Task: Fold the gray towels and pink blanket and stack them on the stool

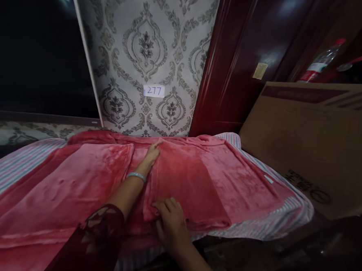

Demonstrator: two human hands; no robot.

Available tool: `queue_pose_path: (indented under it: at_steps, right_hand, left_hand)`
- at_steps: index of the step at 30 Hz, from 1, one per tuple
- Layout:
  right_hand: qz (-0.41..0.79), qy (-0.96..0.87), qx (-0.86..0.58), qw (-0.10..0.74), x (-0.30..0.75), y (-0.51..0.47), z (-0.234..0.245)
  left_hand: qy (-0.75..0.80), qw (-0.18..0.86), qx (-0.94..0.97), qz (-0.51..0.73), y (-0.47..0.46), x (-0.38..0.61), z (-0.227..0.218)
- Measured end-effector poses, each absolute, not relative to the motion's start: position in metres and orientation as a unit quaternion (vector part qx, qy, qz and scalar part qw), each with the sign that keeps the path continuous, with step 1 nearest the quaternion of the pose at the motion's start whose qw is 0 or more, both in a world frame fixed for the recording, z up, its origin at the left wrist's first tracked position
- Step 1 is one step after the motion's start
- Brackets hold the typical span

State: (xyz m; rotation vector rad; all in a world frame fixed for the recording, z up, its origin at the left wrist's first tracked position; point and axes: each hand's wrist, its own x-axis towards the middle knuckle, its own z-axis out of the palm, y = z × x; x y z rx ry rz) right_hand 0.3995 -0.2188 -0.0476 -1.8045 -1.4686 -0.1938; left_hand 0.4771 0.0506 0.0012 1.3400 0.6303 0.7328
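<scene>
A pink plush blanket (74,182) lies spread over a striped bed. One folded flap of the blanket (190,185) lies in the middle. My left hand (151,153) reaches far across and rests flat on the flap's far left edge, fingers stretched out. A pale bracelet (136,175) sits on that wrist, and a dark red lace sleeve covers the forearm. My right hand (171,220) presses on the flap's near left corner, fingers bent and spread on the cloth.
A striped sheet (16,164) shows under the blanket. A large cardboard box (315,143) stands at the right. Behind are patterned wallpaper with a paper label reading 277 (154,91), a dark red wooden door (243,61), and a plastic bottle (322,60).
</scene>
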Motion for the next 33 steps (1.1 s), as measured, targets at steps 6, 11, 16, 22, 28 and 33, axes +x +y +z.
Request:
queue_pose_path:
  at_steps: [6, 11, 16, 22, 28, 33]
  right_hand:
    - [-0.044, -0.596, -0.727, 0.338, 0.390, -0.209, -0.053]
    - [-0.034, -0.599, -0.737, 0.311, 0.391, -0.210, -0.047]
    - [-0.023, -0.606, -0.740, 0.289, 0.393, -0.211, -0.035]
    - [-0.011, -0.596, -0.739, 0.315, 0.397, -0.210, -0.029]
    - [-0.027, -0.632, -0.679, 0.371, 0.400, -0.227, -0.024]
    - [-0.129, -0.547, -0.716, 0.414, 0.442, -0.284, -0.026]
  left_hand:
    - [0.350, 0.628, 0.632, 0.289, 0.057, 0.456, -0.007]
    - [0.362, 0.614, 0.645, 0.275, 0.054, 0.455, 0.000]
    - [0.354, 0.611, 0.649, 0.285, 0.041, 0.443, 0.006]
    - [0.319, 0.624, 0.658, 0.274, 0.003, 0.393, -0.007]
    - [0.316, 0.659, 0.624, 0.276, -0.051, 0.332, -0.026]
    - [0.318, 0.644, 0.641, 0.272, -0.074, 0.314, -0.031]
